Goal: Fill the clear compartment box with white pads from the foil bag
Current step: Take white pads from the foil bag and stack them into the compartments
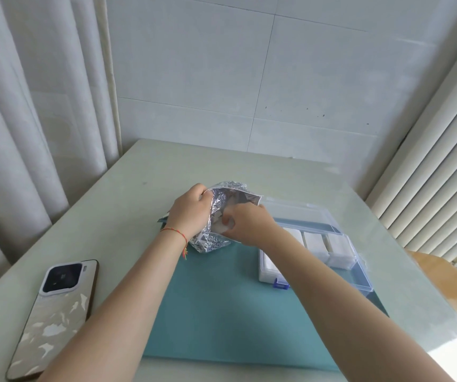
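Note:
A crinkled silver foil bag (223, 201) stands on the teal mat, its mouth open toward me. My left hand (190, 212) grips the bag's left edge and holds it up. The fingers of my right hand (245, 226) reach into the bag's mouth and curl around white pads (223, 226) inside; how many they hold is hidden. To the right lies the clear compartment box (343, 267), its lid swung open behind it. White pads (315, 242) fill the compartments that show; my right forearm covers the box's left part.
A teal mat (221, 307) covers the middle of the pale table (128, 194). A phone (53, 315) lies face down at the front left. Curtains hang at the left, a tiled wall stands behind, blinds at the right. The box has a blue latch (281, 283).

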`<state>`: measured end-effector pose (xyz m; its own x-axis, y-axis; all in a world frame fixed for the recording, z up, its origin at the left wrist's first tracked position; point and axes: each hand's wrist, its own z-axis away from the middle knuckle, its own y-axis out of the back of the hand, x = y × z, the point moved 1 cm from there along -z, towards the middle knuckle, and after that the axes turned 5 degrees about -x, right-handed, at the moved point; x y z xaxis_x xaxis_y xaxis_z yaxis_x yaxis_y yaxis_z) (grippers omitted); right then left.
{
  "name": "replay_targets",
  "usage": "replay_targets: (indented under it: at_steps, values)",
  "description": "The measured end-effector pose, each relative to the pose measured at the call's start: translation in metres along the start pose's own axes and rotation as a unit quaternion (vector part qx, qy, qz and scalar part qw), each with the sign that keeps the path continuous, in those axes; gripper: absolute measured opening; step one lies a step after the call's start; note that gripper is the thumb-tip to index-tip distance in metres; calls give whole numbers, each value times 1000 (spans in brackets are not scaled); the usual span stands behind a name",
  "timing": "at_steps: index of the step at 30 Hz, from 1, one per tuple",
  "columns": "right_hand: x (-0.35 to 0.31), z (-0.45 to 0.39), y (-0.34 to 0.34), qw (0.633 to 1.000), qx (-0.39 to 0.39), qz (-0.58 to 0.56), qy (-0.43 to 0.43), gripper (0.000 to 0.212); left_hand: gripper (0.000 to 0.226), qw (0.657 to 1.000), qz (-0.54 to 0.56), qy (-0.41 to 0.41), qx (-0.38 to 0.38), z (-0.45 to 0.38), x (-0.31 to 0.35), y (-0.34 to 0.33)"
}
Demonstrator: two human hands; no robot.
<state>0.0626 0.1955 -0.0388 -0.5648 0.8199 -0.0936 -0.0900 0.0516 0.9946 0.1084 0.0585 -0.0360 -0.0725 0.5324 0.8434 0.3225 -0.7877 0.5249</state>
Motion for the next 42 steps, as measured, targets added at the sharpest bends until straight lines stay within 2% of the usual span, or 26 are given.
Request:
replay_targets:
  at_steps: [3, 8, 12, 16, 19, 22, 25, 30, 35, 37, 40, 42]
  values:
    - [0, -5, -4, 999, -8, 43, -1, 16, 25, 1000, 5, 2, -3, 0, 1, 1]
    - [0, -2, -7, 1000, 12, 29, 0, 25, 25, 1000, 2, 4, -5, 1, 0, 0]
    - [-1, -4, -7, 997, 16, 76, 17, 17, 27, 1000, 1, -1, -5, 1, 0, 1]
    - [0, -5, -11, 998, 21, 59, 29, 17, 29, 1000, 3, -1, -4, 1, 1, 2]
    - [2, -1, -4, 999, 25, 20, 16, 20, 28, 1000, 1, 1, -6, 2, 2, 3]
    - [7, 7, 17, 991, 38, -129, 8, 10, 25, 1000, 8, 11, -8, 3, 1, 3]
    - [15, 18, 37, 957, 74, -281, -10, 4, 23, 999, 20, 23, -17, 4, 3, 3]
    - [27, 34, 49, 911, 94, -399, -47, 6, 26, 998, 29, 39, -26, 9, 15, 5]
    - [43, 46, 51, 863, 100, -494, -39, 10, 24, 993, 73, -24, 94, 22, 35, 14]
    - [47, 51, 54, 822, 97, -561, -22, 12, 26, 987, 150, -34, 53, 28, 44, 12]
    - [52, 60, 59, 755, 90, -650, -6, 14, 33, 960, 259, -16, -106, 36, 57, 0]
    - [56, 65, 59, 724, 85, -685, 0, 15, 21, 943, 297, -13, -153, 38, 64, -11]
